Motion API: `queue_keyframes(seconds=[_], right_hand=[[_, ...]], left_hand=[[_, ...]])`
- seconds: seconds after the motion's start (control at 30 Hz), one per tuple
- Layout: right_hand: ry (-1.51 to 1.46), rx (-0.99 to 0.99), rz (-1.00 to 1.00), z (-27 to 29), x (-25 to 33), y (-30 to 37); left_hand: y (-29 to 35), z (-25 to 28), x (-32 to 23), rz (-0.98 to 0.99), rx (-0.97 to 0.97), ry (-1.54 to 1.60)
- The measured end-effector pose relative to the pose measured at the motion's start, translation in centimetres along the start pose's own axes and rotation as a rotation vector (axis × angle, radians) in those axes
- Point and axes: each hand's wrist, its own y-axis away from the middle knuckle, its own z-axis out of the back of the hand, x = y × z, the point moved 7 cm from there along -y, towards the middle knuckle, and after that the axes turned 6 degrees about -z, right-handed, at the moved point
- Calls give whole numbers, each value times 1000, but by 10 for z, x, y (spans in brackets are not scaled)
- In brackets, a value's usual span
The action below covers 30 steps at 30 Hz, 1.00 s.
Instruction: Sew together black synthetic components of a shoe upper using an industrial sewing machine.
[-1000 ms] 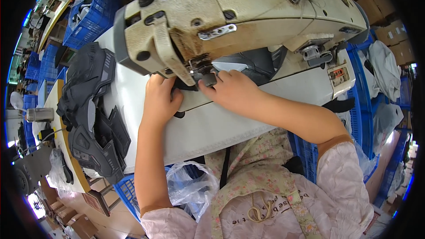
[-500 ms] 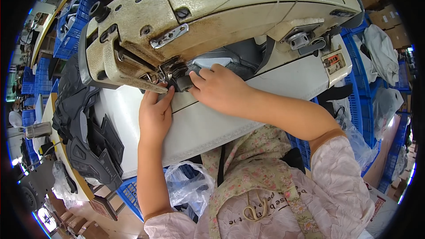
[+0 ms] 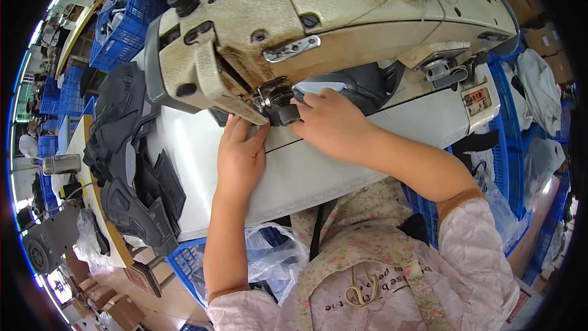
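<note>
A worn cream sewing machine [image 3: 245, 30] arches across the top of the head view. Under its arm lies a dark grey shoe upper [image 3: 361, 89] with a light patch, and a bit of dark material shows left of the needle area. My left hand [image 3: 242, 150] is at the near left of the presser foot, thumb and fingers closed on the edge of the work; its fingertips are partly covered by the machine head. To the right of the foot, my right hand [image 3: 331, 116] grips the upper with bent fingers. The stitching point itself is hidden.
Several dark cut shoe pieces [image 3: 131, 171] are heaped on the left of the white machine bed [image 3: 269, 190]. A blue crate [image 3: 184, 263] with clear plastic bags stands below. More blue crates [image 3: 125, 24] and bagged goods [image 3: 539, 86] flank the bench.
The whole view has shifted, so machine and hands sit farther right. My left fingers have shifted slightly at the work, and more dark material shows left of the needle area.
</note>
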Motion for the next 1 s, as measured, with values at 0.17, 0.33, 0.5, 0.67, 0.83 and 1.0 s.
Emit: queue_keyframes(seconds=[0.17,0.33,0.5,0.67,0.83,1.0], right_hand=[[2,7,10,-2,-2,-1],[-19,37,-5,-2,-2,-3],[29,11,10,-1,-3,-2],[60,-58,24,0,-1,-3],[62,-91,19,2,1,-5],[44,12,-26,-4,0,-7]], left_hand=[[1,-1,-2,-31,5,-76],[4,1,1,-29,-2,-71],[0,1,1,-23,7,-30],[4,-1,10,-20,52,13],[3,-1,12,-37,38,18],[0,0,16,-51,21,41]])
